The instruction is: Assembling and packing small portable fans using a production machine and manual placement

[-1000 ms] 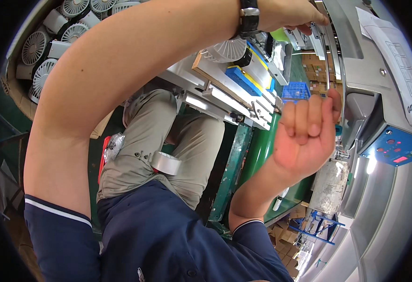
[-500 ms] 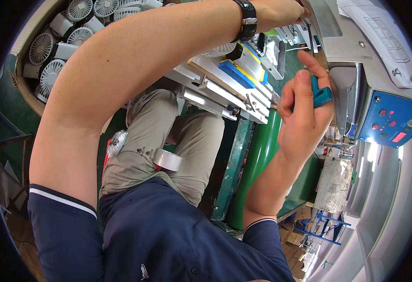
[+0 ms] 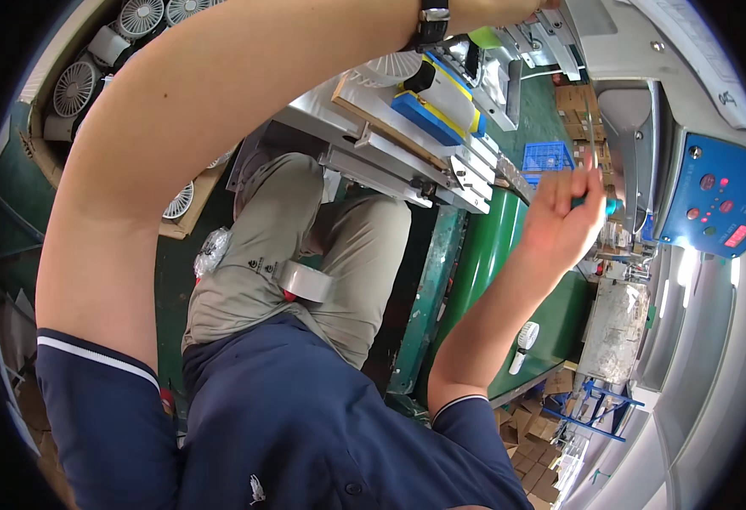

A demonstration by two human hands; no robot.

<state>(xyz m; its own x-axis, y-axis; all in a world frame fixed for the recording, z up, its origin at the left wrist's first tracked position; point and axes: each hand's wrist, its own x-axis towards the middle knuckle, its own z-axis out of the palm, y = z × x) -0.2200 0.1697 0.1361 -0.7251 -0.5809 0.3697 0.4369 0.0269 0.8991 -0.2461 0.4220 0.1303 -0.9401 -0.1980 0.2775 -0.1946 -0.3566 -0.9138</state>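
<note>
Tool (image 3: 614,206), teal-handled, sits clenched in right hand (image 3: 564,212), long axis running up toward left hand (image 3: 509,10), whose grip I cannot tell.

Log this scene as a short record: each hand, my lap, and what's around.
Left hand: partly cut off at the top edge, near a metal fixture; grip unclear
Right hand: closed around a teal-handled tool
Lap: roll of tape
Green surface: one white fan
Upper left: cardboard box of white fans
Control panel: blue, red display lit
</note>
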